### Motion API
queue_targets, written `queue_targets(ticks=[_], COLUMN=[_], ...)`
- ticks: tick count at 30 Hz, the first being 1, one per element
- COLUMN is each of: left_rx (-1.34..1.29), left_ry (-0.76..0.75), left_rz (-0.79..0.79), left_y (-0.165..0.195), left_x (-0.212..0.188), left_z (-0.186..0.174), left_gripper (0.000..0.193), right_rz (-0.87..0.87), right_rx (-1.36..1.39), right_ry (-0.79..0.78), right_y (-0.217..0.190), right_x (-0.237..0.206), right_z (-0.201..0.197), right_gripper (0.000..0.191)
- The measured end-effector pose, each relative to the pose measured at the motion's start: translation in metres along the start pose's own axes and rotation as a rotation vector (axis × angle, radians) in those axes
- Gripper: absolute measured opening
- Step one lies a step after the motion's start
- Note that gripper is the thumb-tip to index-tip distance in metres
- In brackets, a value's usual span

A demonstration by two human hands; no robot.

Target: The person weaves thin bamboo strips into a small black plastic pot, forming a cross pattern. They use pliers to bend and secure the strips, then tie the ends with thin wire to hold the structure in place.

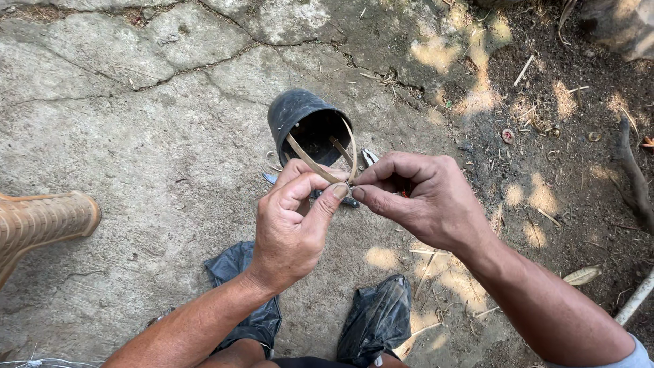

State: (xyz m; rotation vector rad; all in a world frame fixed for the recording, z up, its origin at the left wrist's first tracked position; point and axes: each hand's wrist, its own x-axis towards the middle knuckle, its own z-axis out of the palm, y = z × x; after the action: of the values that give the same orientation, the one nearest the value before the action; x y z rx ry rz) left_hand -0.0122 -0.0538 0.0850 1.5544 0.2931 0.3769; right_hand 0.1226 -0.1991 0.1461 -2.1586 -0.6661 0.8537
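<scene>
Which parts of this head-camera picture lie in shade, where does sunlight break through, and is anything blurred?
Head view: left hand, right hand and the bent strip they pinch sit sharp in even shade; black pot shaded too; dappled sun patches on the soil at right; no blur or glare.

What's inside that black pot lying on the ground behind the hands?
The black pot lies on its side, its mouth facing the camera. Inside shows only dark shadow; nothing clear. The bent strip pinched by the left hand and right hand crosses the opening, covering part.
</scene>
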Motion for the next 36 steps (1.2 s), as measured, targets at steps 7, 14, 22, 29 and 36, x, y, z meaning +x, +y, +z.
queue_targets(ticks=[7,14,22,29,36], left_rx=[-0.026,0.017,0.031,-0.07,-0.264], left_ry=[0.025,0.012,-0.043,-0.081,-0.145], left_rz=[-0.113,-0.075,-0.108,-0.216,-0.112], left_y=[-0.002,0.002,0.002,-0.003,-0.006], left_x=[0.002,0.002,0.003,0.003,0.002], left_z=[0.003,0.002,0.0,0.001,0.001], left_gripper=[0.012,0.013,0.016,0.019,0.019], right_rz=[0.001,-0.092,-0.093,-0.354,-0.297], right_rx=[-0.073,-0.055,-0.134,-0.241,-0.279], right_ry=[0.047,0.038,0.008,0.078,0.119], right_y=[-0.001,0.001,0.007,0.006,0.001], right_x=[-0.005,-0.008,-0.008,-0.008,-0.013], right_z=[0.006,0.008,0.002,0.002,0.009], right_gripper=[0.017,0.014,0.017,0.014,0.012])
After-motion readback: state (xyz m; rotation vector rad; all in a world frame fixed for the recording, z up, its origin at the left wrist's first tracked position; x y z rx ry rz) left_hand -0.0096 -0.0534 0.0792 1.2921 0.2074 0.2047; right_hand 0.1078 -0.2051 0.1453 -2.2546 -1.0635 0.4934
